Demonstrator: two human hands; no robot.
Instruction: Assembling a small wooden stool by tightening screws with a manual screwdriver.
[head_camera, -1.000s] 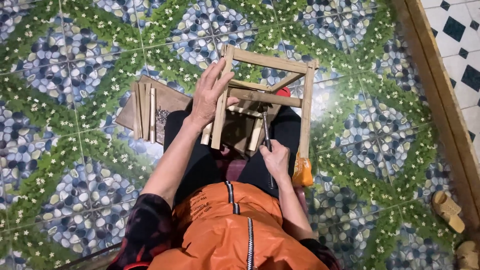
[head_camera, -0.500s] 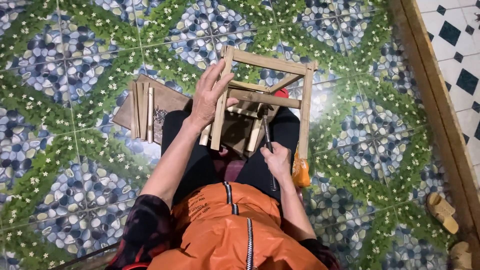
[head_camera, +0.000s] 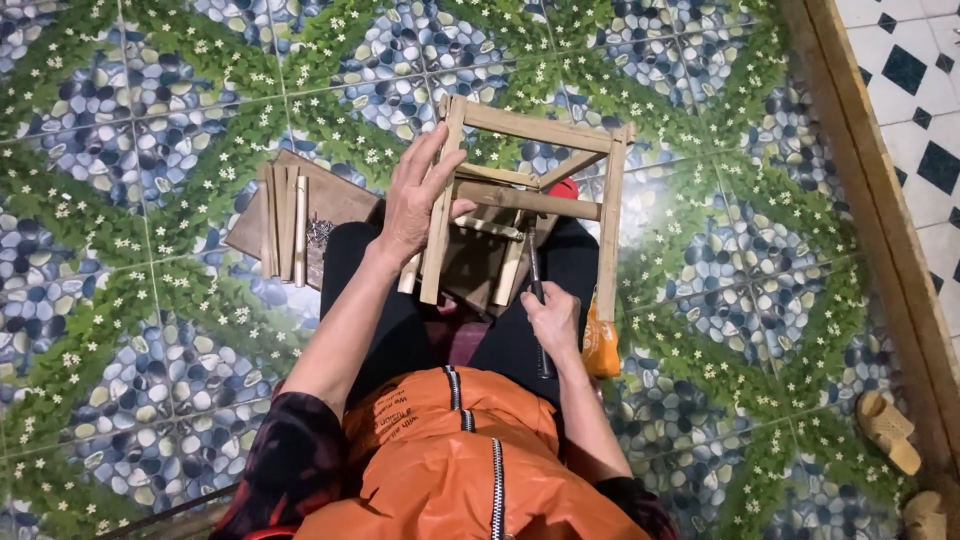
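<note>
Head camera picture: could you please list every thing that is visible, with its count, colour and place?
wooden frame: one, pale brown, on the person's lap, centre of the picture
dark tool: one, black and slim, pointing into the frame
loose wooden sticks: several, pale brown, lying side by side on the board, left of the frame
flat board: one, brown, on the floor
orange object: one, beside the right knee, kind unclear
sandals: two partly seen, tan, lower right
tiled floor: blue pebble and green leaf pattern
wooden threshold: one, brown, right side
left hand: grips the frame's left rail
right hand: holds the dark tool
</note>
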